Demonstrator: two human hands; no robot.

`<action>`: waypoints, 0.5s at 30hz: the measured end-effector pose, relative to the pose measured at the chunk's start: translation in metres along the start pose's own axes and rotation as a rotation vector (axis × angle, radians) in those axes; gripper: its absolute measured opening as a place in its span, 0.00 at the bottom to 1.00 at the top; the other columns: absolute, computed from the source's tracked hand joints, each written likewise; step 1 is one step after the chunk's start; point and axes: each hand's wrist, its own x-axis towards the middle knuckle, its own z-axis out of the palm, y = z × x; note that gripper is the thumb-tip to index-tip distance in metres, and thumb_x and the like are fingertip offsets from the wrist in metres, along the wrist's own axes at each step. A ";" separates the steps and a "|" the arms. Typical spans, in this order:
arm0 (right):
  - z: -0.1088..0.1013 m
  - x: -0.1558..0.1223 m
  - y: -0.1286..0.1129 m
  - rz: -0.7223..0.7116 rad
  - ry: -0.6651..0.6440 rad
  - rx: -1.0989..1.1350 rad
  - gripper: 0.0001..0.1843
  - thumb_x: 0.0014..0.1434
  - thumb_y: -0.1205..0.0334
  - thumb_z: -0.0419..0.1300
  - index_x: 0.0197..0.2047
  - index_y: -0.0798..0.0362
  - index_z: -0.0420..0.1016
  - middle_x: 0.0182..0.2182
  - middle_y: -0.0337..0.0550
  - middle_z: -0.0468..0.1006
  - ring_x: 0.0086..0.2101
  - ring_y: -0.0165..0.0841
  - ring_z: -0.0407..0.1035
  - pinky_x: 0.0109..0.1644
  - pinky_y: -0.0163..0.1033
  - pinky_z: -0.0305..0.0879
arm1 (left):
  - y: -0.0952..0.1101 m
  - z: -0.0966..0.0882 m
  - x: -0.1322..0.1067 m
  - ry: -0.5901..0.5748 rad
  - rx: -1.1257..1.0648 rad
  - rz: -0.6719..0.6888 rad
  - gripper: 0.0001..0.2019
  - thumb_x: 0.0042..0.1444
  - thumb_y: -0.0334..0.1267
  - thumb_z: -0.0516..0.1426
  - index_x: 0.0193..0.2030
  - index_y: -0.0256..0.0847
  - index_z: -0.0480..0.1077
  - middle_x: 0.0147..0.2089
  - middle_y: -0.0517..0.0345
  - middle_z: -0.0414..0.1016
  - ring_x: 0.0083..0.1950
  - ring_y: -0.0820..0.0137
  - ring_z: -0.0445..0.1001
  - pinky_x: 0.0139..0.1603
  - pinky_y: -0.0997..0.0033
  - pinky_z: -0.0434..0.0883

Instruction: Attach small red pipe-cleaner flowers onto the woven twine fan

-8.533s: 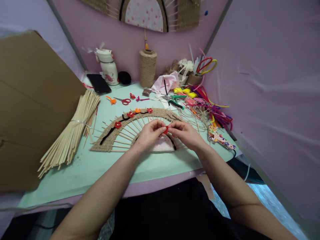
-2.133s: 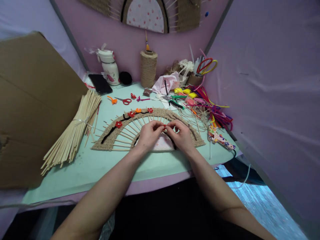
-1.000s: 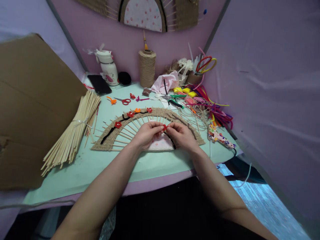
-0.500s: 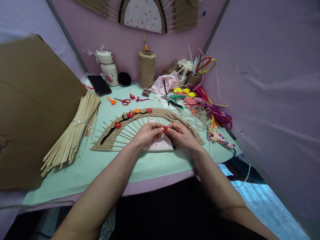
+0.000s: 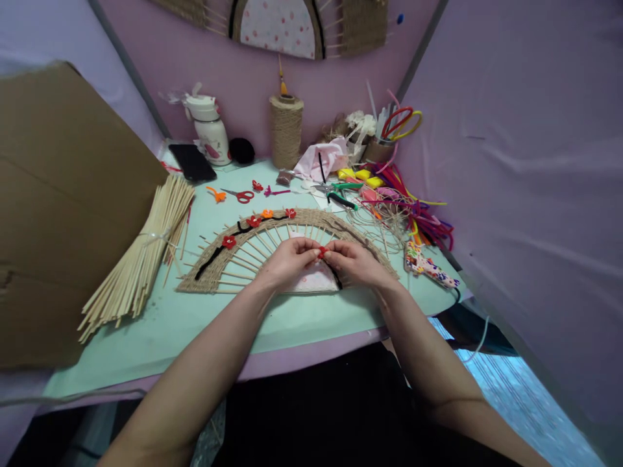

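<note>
Between my fingertips is a small red pipe-cleaner flower [image 5: 322, 253], partly covered by the fingers. My left hand [image 5: 298, 258] pinches it from the left and my right hand [image 5: 351, 259] from the right. Both hands are over a fan-shaped weaving [image 5: 209, 272] of thin sticks and tan twine, lying flat on the table. Red and orange flowers sit along a black fuzzy stem on the weaving's left arc. A white spotted fabric half-circle [image 5: 311, 280] at the weaving's centre is partly hidden by my hands.
A bundle of sticks [image 5: 141, 259] lies left beside a cardboard sheet [image 5: 63, 214]. Behind are small scissors [image 5: 242, 195], pliers [image 5: 341, 194], a twine spool [image 5: 286, 133] and a white bottle [image 5: 210, 133]. To the right are pipe cleaners [image 5: 428, 220] and a patterned glue gun [image 5: 428, 267].
My hands stay in nearly the same place, with the fingers shifted slightly around the red flower. The camera view has moved a little.
</note>
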 end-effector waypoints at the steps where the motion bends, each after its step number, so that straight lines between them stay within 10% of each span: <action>1: 0.001 0.000 0.000 0.021 -0.009 0.042 0.18 0.53 0.45 0.63 0.31 0.53 0.71 0.21 0.31 0.63 0.22 0.24 0.53 0.24 0.33 0.48 | 0.000 0.000 0.000 -0.016 -0.027 -0.010 0.09 0.43 0.37 0.64 0.31 0.35 0.72 0.23 0.62 0.70 0.23 0.77 0.64 0.26 0.76 0.59; 9: 0.006 0.000 -0.015 0.274 -0.157 0.559 0.16 0.47 0.54 0.69 0.28 0.54 0.68 0.20 0.31 0.61 0.22 0.23 0.50 0.23 0.32 0.47 | 0.011 0.004 -0.006 0.004 0.012 0.029 0.06 0.44 0.32 0.62 0.31 0.35 0.71 0.26 0.61 0.72 0.27 0.76 0.67 0.30 0.75 0.62; 15: 0.008 0.001 -0.015 0.190 -0.014 0.445 0.19 0.45 0.50 0.70 0.28 0.54 0.69 0.22 0.35 0.66 0.23 0.24 0.55 0.24 0.32 0.51 | 0.005 0.005 -0.003 0.075 -0.016 0.049 0.06 0.45 0.32 0.62 0.31 0.36 0.71 0.28 0.60 0.73 0.27 0.76 0.68 0.31 0.75 0.64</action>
